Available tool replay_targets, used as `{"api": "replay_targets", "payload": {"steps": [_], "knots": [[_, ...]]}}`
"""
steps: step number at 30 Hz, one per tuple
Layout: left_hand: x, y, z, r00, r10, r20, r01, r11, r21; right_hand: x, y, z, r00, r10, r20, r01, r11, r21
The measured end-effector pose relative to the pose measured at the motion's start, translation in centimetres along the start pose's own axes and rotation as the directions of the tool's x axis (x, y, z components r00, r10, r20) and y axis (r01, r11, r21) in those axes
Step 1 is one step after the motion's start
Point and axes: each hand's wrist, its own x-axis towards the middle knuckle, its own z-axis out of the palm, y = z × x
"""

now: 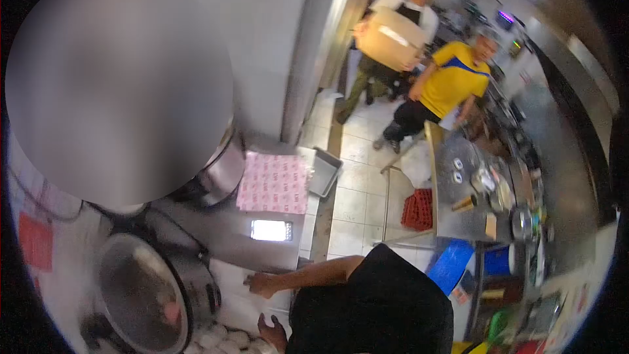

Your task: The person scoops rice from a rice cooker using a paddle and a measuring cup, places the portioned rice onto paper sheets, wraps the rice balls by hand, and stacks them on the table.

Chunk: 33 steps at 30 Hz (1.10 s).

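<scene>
My right hand (pixel 263 284) reaches out over a pale work surface (pixel 239 278), its fingers loosely apart and no held thing visible. Lower down, my left hand (pixel 272 333) has its thumb and fingers spread, close to several pale round pieces (pixel 226 339) that look like dough balls. A large metal pot (pixel 187 282) stands to the left of both hands; what is inside is blurred. Above my right hand, a phone (pixel 271 230) with a bright white screen lies on the metal counter (pixel 223 233). Beyond it is a pink printed sheet (pixel 272 183).
A grey tray (pixel 325 172) sits past the sheet, near another metal pot (pixel 224 169). Across the tiled floor (pixel 350 206), one person (pixel 373 82) carries a cardboard box (pixel 392 39); another (pixel 452 82) wears yellow beside a metal table (pixel 452 193). A red crate (pixel 417 210) is below. A blurred disc covers the upper left.
</scene>
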Motion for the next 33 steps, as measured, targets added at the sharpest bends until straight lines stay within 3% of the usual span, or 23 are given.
{"api": "replay_targets", "payload": {"steps": [3,6,9,12,15,18,21,25,28,31,33], "knots": [[4.7,1.2,-5.2,0.984,0.137,-0.117,-0.162,0.957,-0.241,-0.4,-1.9,-3.8,0.943,0.193,0.271,-0.232,0.965,0.121],[10.8,5.2,-13.4,0.927,0.101,-0.362,-0.248,0.887,-0.388,-1.7,-1.2,-0.2,0.981,0.177,-0.077,-0.098,0.798,0.594],[13.5,8.2,-19.9,0.891,0.057,-0.450,-0.290,0.835,-0.468,-5.0,-5.2,-7.2,0.962,0.261,-0.076,-0.191,0.849,0.493],[14.9,10.8,-23.3,0.885,0.041,-0.464,-0.315,0.786,-0.532,-6.2,-6.2,-8.2,0.935,0.249,-0.252,-0.115,0.887,0.447],[15.6,12.2,-24.8,0.891,0.051,-0.451,-0.325,0.765,-0.556,-8.0,-7.9,-11.1,0.915,0.365,-0.173,-0.223,0.814,0.537],[16.3,12.9,-25.4,0.895,0.067,-0.441,-0.331,0.762,-0.556,-8.5,-6.9,-9.4,0.909,0.335,-0.247,-0.133,0.797,0.590],[16.5,13.3,-25.5,0.897,0.072,-0.436,-0.334,0.756,-0.563,-8.6,-7.1,-8.7,0.831,0.388,-0.399,-0.108,0.816,0.568],[16.1,13.5,-25.8,0.897,0.060,-0.437,-0.329,0.750,-0.574,-9.6,-6.4,-8.6,0.872,0.422,-0.249,-0.127,0.686,0.717],[15.7,13.3,-26.2,0.896,0.040,-0.443,-0.318,0.753,-0.576,-10.1,-6.5,-9.1,0.875,0.458,-0.158,-0.211,0.654,0.726],[15.5,13.3,-26.7,0.892,0.024,-0.452,-0.315,0.751,-0.580,-10.9,-7.0,-9.3,0.833,0.447,-0.327,-0.151,0.751,0.643],[15.4,13.0,-27.3,0.888,0.004,-0.459,-0.307,0.749,-0.587,-10.3,-6.5,-8.4,0.846,0.399,-0.354,-0.116,0.785,0.608]]}}
